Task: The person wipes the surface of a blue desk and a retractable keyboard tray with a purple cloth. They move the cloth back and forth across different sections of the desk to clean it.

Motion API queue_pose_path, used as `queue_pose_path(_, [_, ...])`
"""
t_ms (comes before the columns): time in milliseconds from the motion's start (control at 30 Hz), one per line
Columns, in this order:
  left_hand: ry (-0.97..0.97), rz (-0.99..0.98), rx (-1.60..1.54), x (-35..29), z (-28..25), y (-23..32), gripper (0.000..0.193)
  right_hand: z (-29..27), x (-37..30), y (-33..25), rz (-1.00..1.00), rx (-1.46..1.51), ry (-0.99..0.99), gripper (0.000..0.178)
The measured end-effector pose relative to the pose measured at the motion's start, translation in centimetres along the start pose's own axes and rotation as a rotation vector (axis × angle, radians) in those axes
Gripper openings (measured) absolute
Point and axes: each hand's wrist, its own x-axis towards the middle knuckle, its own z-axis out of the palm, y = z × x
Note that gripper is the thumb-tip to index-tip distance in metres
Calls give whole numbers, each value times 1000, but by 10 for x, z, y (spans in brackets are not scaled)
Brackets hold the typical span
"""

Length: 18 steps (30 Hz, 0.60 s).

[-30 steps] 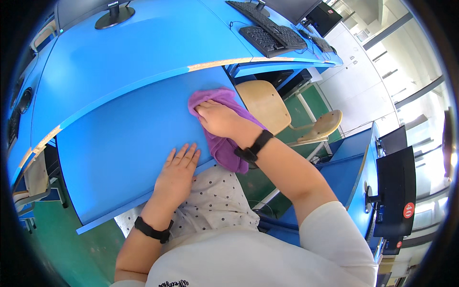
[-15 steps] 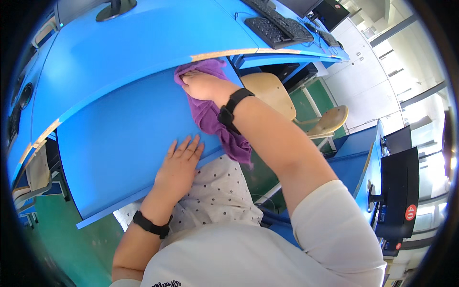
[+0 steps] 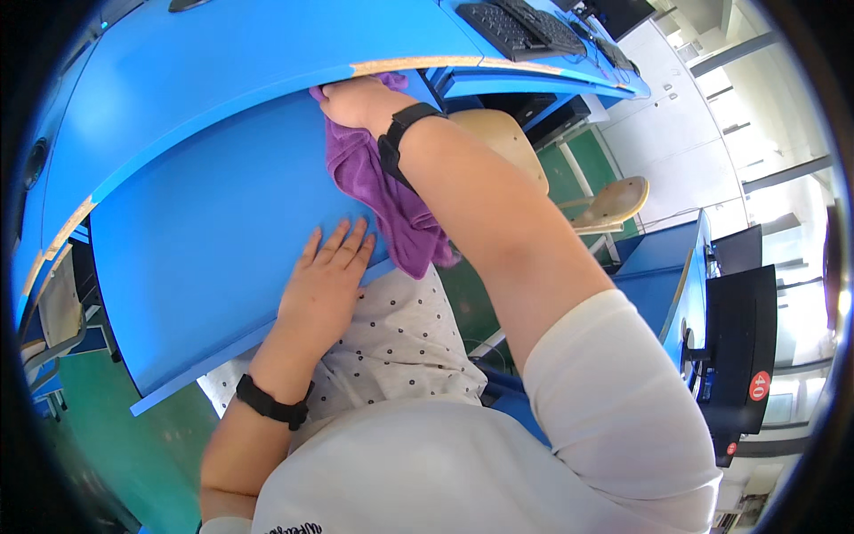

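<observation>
A blue pull-out keyboard tray (image 3: 205, 240) juts from under the blue desk top (image 3: 258, 62). My right hand (image 3: 351, 100) is closed on a purple cloth (image 3: 378, 191) at the tray's far right, close under the desk's edge; its fingertips are hidden. The cloth trails toward me, and its loose end hangs over the tray's near edge. My left hand (image 3: 325, 280) lies flat near the tray's front edge, fingers spread and holding nothing, just left of the cloth. Each wrist wears a black band.
Black keyboards (image 3: 525, 31) lie stacked on the desk at the far right. Beside the tray stands a wooden chair (image 3: 503, 142), with another chair seat (image 3: 614, 200) beyond it. Black monitors (image 3: 743, 347) stand on a blue desk to the right.
The desk and tray sit slightly higher in the view. My right hand, still gripping the cloth, has moved slightly farther under the desk's edge. My left hand stays flat on the tray.
</observation>
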Motion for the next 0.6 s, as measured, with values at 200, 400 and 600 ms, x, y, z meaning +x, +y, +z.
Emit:
queue_pose_path(200, [-17,-18,-38,-8,5,-2,58,27,-50,10,-223,8,101,28])
queue_pose_path(400, [-13,-5,-12,1,0,3,57,1,-7,15,-54,-42,-117,43])
queue_pose_path(600, [10,-32,-50,-8,5,-6,56,22,-27,1,-214,15,-61,42])
